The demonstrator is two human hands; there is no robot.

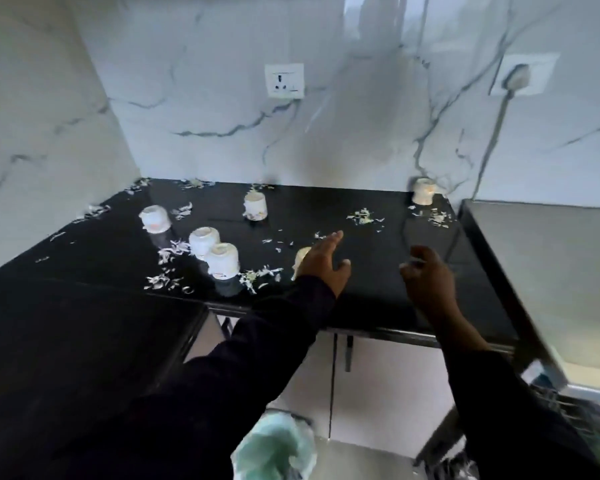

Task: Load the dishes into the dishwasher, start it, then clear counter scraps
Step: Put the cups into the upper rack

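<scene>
Several white cups stand upside down on the black counter (361, 306): one at the left (155, 219), a pair side by side (222, 259), one further back (255, 206), one at the back right corner (423, 191). Another cup (302, 257) is mostly hidden behind my left hand (323, 263), which reaches over the counter with fingers spread and holds nothing. My right hand (428, 278) hovers above the counter to the right, fingers loosely curled, nothing in it. Pale vegetable scraps (364, 216) lie scattered over the counter. The dishwasher rack (575, 414) shows at the lower right.
A steel appliance top (551, 271) adjoins the counter on the right. Marble walls enclose the corner, with a socket (284, 80) and a plugged-in cord (492, 140). A bin lined with a green bag (278, 448) stands on the floor below the white cabinet doors (378, 375).
</scene>
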